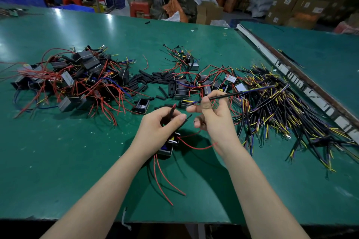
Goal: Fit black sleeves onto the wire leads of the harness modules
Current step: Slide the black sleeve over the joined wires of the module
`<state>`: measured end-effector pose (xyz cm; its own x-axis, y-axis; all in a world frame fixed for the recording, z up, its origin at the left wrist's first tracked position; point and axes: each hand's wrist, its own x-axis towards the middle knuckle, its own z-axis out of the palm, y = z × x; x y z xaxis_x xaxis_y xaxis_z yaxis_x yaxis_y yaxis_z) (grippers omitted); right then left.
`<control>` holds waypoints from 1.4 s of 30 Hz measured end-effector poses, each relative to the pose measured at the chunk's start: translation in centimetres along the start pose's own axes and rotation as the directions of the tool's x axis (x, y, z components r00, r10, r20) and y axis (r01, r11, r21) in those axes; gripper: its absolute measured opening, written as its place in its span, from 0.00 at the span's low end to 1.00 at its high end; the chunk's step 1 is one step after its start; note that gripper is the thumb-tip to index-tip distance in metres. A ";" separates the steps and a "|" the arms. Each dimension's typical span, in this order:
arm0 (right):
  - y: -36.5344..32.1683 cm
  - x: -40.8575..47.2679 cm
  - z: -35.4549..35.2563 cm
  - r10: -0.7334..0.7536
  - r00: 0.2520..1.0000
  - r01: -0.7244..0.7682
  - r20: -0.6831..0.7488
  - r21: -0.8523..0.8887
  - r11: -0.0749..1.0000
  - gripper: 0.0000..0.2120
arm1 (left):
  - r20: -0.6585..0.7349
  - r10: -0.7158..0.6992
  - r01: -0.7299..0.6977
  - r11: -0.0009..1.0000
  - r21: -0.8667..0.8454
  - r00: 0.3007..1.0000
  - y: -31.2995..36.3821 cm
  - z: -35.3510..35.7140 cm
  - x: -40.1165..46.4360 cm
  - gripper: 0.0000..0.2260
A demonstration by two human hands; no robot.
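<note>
Left hand [161, 124] pinching black sleeve [172, 111] over red lead, module [168, 144] hanging just below; right hand [210, 115] pinching sleeved cable [233, 94]; loose sleeves [155, 79] beyond both

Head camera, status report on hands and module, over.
Left hand fingers pinching black sleeve, module under palm. Right hand holding sleeved cable. Nothing blocking.
</note>
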<state>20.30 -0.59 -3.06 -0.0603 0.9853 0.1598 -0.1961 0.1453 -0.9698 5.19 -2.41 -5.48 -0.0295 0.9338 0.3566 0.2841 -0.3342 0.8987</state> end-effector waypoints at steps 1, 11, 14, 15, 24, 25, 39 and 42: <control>-0.1 -0.1 0.0 0.006 1.000 -0.006 0.003 -0.020 1.000 0.06 | 0.009 0.014 -0.014 1.000 0.002 1.000 0.1 0.0 0.0 0.05; -0.1 -0.3 0.1 0.009 0.999 -0.001 0.053 -0.155 0.988 0.07 | 0.042 0.028 -0.027 0.999 -0.020 0.999 0.9 0.1 0.2 0.04; 0.0 0.0 0.0 -0.017 1.000 0.018 0.007 -0.164 0.986 0.06 | 0.050 -0.072 0.079 0.982 -0.172 0.996 0.9 0.1 0.4 0.06; 0.0 0.1 -0.1 -0.013 1.000 0.013 0.000 -0.151 0.988 0.06 | 0.053 -0.086 0.094 0.977 -0.189 0.995 0.9 0.2 0.5 0.05; -0.2 -0.1 0.0 -0.065 0.998 0.068 0.024 -0.138 0.988 0.05 | -0.003 -0.134 0.126 0.945 -0.301 0.991 0.6 0.1 0.5 0.05; -0.2 -0.2 0.1 -0.074 0.997 0.078 0.038 -0.140 0.987 0.05 | -0.002 -0.130 0.124 0.951 -0.281 0.991 0.5 0.1 0.5 0.06; 0.5 -0.3 0.1 -0.099 0.984 0.124 0.150 -0.168 0.978 0.04 | -0.067 -0.045 0.039 0.995 -0.096 0.997 -0.5 0.0 0.3 0.04; 0.5 -0.2 0.1 -0.115 0.985 0.133 0.126 -0.143 0.981 0.04 | -0.073 -0.047 0.041 0.996 -0.080 0.996 -0.5 0.1 0.3 0.04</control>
<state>20.17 -0.73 -3.55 -0.1601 0.9429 0.2921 -0.0603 0.2861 -0.9563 5.10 -1.94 -5.85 -0.1130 0.9364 0.3321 0.2049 -0.3051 0.9300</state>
